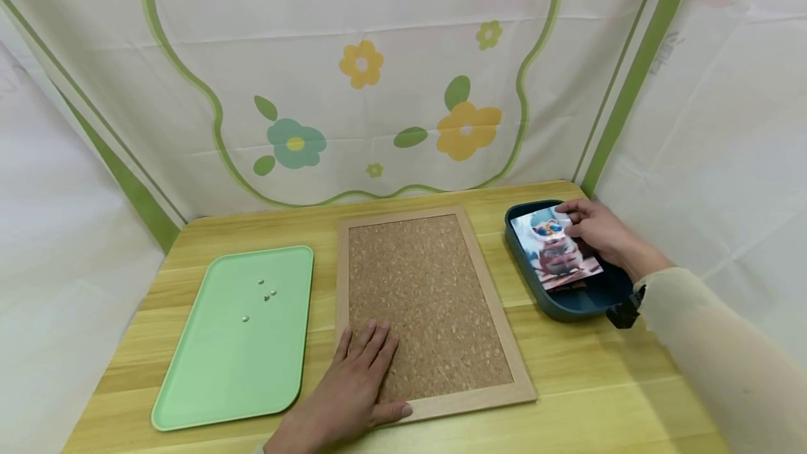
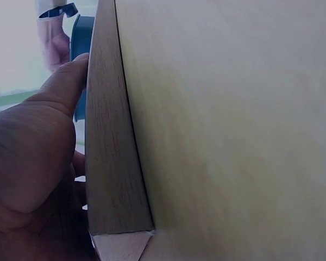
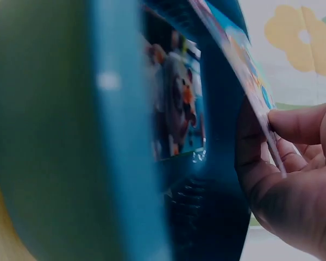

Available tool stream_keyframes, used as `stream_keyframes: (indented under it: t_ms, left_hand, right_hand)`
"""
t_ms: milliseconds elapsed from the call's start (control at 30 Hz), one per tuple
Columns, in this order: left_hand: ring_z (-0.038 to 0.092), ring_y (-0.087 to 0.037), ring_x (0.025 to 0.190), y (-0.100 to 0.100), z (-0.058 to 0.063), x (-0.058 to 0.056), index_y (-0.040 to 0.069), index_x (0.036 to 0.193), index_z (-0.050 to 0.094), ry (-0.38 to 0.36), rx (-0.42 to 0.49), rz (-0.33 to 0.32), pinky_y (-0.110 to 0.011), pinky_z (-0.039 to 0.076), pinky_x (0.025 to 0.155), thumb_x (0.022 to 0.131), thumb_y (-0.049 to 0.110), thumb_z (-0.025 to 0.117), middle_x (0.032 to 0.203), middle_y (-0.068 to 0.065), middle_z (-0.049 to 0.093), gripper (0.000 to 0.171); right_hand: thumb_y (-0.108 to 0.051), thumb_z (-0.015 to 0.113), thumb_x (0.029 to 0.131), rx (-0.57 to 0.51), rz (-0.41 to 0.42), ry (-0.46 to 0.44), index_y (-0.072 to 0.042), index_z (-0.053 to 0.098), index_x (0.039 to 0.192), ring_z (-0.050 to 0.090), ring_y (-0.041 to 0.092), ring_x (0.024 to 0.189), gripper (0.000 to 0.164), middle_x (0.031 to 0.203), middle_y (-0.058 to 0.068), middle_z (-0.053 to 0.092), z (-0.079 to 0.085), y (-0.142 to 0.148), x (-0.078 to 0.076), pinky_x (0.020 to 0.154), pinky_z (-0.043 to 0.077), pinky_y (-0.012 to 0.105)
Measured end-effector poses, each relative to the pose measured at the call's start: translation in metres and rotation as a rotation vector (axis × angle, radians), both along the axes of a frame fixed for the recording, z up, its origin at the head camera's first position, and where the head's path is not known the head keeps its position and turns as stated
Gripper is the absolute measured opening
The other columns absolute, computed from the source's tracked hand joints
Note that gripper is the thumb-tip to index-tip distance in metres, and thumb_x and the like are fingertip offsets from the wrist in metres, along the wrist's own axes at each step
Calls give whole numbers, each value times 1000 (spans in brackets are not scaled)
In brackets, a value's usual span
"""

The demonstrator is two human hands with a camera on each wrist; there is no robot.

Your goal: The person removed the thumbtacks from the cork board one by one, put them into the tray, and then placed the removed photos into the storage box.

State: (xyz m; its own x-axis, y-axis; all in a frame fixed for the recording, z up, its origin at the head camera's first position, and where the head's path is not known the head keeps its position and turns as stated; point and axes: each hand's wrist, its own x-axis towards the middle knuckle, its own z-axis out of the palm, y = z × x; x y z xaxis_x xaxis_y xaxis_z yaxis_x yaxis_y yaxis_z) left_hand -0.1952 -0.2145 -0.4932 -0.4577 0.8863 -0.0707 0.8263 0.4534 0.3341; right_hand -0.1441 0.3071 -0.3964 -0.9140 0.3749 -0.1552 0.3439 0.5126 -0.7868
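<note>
A cork board (image 1: 429, 300) in a pale wooden frame lies on the table. My left hand (image 1: 353, 384) rests on its lower left corner with the fingers spread out; the thumb lies along the bottom strip of the frame (image 2: 106, 136) in the left wrist view. At the right, my right hand (image 1: 602, 230) pinches a glossy picture card (image 1: 555, 247) by its edge, between thumb and fingers in the right wrist view. The card is tilted over a dark blue bin (image 1: 570, 310). Inside the bin another picture card (image 3: 176, 103) shows in the right wrist view.
Left of the board is a light green tray (image 1: 239, 370) with several small metallic pieces (image 1: 267, 298) on it. A flowered cloth (image 1: 391, 97) hangs behind the wooden table (image 1: 599, 377), with white cloth at both sides.
</note>
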Motion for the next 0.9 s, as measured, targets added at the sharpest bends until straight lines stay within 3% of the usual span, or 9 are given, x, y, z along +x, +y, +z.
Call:
stream_keyframes:
  t_ms: [267,733,900]
  left_hand:
    - [14,-36,164,1,-1,0,10,168,26,2,0,2,-67,11,127,96,82,41,176,-15,18,103]
    - [12,-35,164,2,-3,-1,10,169,25,-3,1,1,-67,10,128,96,83,41,177,-14,16,104]
    - [12,-35,164,2,-3,-1,10,169,25,-4,1,1,-67,10,127,96,83,41,177,-14,16,104]
  right_hand:
    - [1,54,104,25,-3,-14,5,44,151,53,19,82,48,113,17,51,-10,-4,-4,65,49,31]
    - [-1,54,105,36,-32,-39,3,42,154,55,23,88,51,122,21,50,-15,-4,-3,66,52,32]
    - [-8,53,108,145,-5,-76,4,41,155,61,40,109,51,140,33,51,-12,-5,-1,83,57,43]
